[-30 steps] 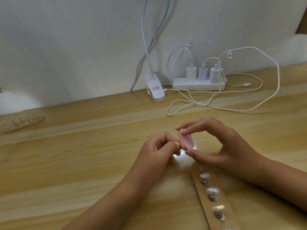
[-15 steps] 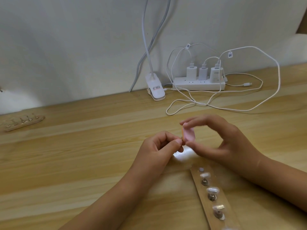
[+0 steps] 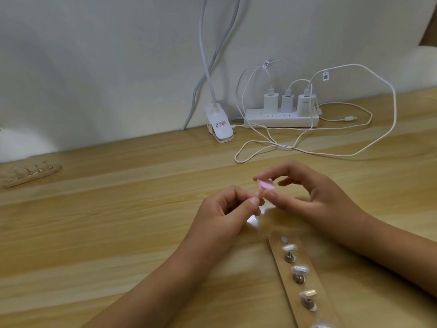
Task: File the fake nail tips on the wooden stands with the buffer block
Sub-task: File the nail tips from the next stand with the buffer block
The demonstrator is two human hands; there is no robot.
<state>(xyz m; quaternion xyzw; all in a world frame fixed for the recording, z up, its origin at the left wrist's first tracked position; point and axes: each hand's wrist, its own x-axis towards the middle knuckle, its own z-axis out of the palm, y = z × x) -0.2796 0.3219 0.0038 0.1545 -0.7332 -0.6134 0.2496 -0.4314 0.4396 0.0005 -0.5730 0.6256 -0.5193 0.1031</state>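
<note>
The right hand [image 3: 314, 200] pinches a small pink buffer block [image 3: 266, 186] between forefinger and thumb, raised above the light wooden desk [image 3: 106, 233]. The left hand [image 3: 227, 214] is curled, thumb and forefinger pressed together at the block's lower edge; what they hold is too small to tell. Just below, a long wooden stand [image 3: 279, 256] carries translucent fake nail tips [image 3: 299, 269], its top spot bare. Filing looks early: these tips probably still wait, as does a second wooden stand [image 3: 30, 174] far left.
</note>
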